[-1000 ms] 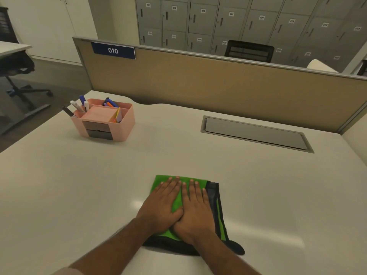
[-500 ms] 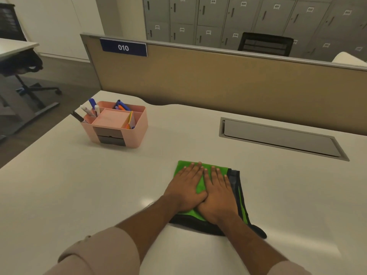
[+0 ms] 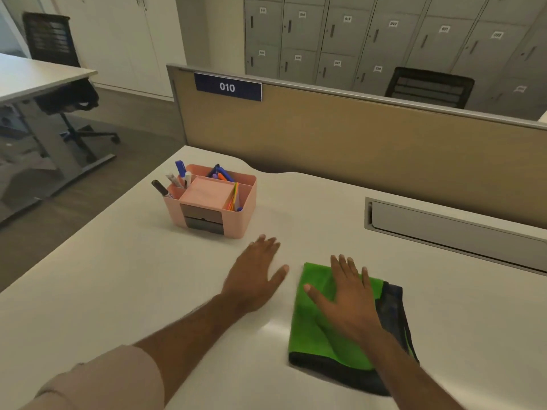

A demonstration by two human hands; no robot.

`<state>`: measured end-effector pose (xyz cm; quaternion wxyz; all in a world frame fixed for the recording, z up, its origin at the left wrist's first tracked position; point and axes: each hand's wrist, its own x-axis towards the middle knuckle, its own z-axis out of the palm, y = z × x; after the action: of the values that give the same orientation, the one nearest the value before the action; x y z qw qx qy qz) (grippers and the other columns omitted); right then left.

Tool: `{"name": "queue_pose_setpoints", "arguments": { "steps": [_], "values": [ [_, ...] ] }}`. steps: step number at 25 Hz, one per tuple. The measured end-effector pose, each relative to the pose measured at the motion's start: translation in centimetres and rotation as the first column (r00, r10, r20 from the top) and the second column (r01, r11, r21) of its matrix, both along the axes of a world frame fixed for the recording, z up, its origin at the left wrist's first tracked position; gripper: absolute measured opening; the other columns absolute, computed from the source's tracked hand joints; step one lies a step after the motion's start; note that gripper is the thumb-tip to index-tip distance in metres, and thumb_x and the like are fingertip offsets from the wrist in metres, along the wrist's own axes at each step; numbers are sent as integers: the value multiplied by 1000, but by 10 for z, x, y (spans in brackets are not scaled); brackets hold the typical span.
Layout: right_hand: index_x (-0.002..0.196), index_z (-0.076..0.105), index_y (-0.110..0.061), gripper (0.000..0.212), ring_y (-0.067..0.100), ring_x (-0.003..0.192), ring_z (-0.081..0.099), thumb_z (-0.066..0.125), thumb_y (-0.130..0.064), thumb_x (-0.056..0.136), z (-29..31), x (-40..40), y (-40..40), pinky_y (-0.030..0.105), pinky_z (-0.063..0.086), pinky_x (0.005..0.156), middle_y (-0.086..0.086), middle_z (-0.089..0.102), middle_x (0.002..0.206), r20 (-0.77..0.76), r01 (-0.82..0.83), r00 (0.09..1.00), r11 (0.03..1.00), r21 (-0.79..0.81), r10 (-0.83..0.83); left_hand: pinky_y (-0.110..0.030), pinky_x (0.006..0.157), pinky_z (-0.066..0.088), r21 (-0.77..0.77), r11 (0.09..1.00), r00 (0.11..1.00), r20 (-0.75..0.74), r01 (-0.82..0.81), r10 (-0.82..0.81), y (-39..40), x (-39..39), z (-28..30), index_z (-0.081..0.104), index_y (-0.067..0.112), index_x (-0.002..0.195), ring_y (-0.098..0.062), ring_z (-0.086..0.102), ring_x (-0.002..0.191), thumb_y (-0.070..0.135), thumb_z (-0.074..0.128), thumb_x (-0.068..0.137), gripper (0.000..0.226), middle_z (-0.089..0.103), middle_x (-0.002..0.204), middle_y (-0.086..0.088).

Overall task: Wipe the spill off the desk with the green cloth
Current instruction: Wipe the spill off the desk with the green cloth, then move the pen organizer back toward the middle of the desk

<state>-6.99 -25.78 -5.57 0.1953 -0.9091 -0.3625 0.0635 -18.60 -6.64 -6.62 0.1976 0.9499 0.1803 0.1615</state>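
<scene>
Left hand (image 3: pixel 254 279) lifted off green cloth (image 3: pixel 316 327), right hand (image 3: pixel 349 303) flat on it

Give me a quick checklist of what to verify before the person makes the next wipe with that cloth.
1. Green cloth lies flat on the desk: ok.
2. Right hand rests palm-down on the cloth: ok.
3. Left hand is off the cloth, over bare desk beside it: ok for a one-handed wipe.
4. Pink organizer stands apart from both hands, away from the cloth: ok.
5. Spill located on the desk: cannot tell, only a glossy reflection shows near the cloth.
6. Recessed cable tray appears closed, so nothing should get pushed in: ok.
</scene>
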Motion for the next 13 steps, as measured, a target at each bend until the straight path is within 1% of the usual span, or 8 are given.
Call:
{"name": "queue_pose_setpoints", "arguments": {
  "steps": [1,3,5,7,9,11,12,13],
  "values": [
    [155,15,-18,111,15,151,2,16,-91,72,5,-3,13,34,-11,119,3,13,164,-35,-5,999,999,39,6,-31,117,16,-18,996,995,42,-87,88,13,-7,2,38,19,146,-17,26,145,52,39,96,60,37,154,0],
    [154,19,-16,104,15,151,8,30,-85,78,12,-9,47,34,1,122,3,18,163,-148,21,989,988,155,2,-35,107,35,-73,948,943,105,-310,316,42,-19,5,55,18,131,-23,49,127,45,52,92,48,58,135,-5],
    [154,22,-16,94,14,150,13,45,-74,83,18,-14,83,34,11,122,2,21,163,-300,82,954,965,249,-4,-39,95,46,-153,839,838,95,-522,538,71,-29,6,62,14,117,-25,57,110,36,61,86,38,64,118,-7],
    [153,22,-17,89,15,149,18,51,-67,86,21,-21,118,35,18,122,1,22,162,-415,132,910,944,303,5,-41,90,51,-251,705,717,59,-663,695,100,-36,7,61,10,114,-26,58,106,33,67,82,40,63,114,-9],
    [153,22,-19,84,16,148,23,54,-61,88,24,-32,150,34,23,120,0,24,162,-438,146,899,929,339,18,-41,90,50,-426,586,611,93,-690,786,122,-37,12,55,8,119,-29,57,109,31,72,81,48,59,119,-12],
    [153,23,-23,77,18,143,32,53,-57,90,27,-43,181,29,30,112,-3,31,159,-463,155,885,910,385,45,-40,92,48,-620,477,525,121,-623,843,143,-34,18,47,9,129,-31,54,116,32,71,83,56,53,130,-13],
    [151,25,-27,72,18,139,38,52,-56,91,29,-48,194,27,34,106,-5,36,156,-486,163,872,897,410,64,-39,94,47,-688,437,506,116,-580,855,153,-32,21,43,11,134,-30,52,120,36,68,85,60,50,136,-12],
    [149,27,-31,66,19,136,43,50,-55,93,30,-52,208,27,37,104,-7,40,153,-510,177,857,887,426,74,-39,95,46,-733,419,517,107,-535,849,162,-30,24,40,14,138,-29,50,124,41,63,88,61,48,140,-10]
  ]
}}
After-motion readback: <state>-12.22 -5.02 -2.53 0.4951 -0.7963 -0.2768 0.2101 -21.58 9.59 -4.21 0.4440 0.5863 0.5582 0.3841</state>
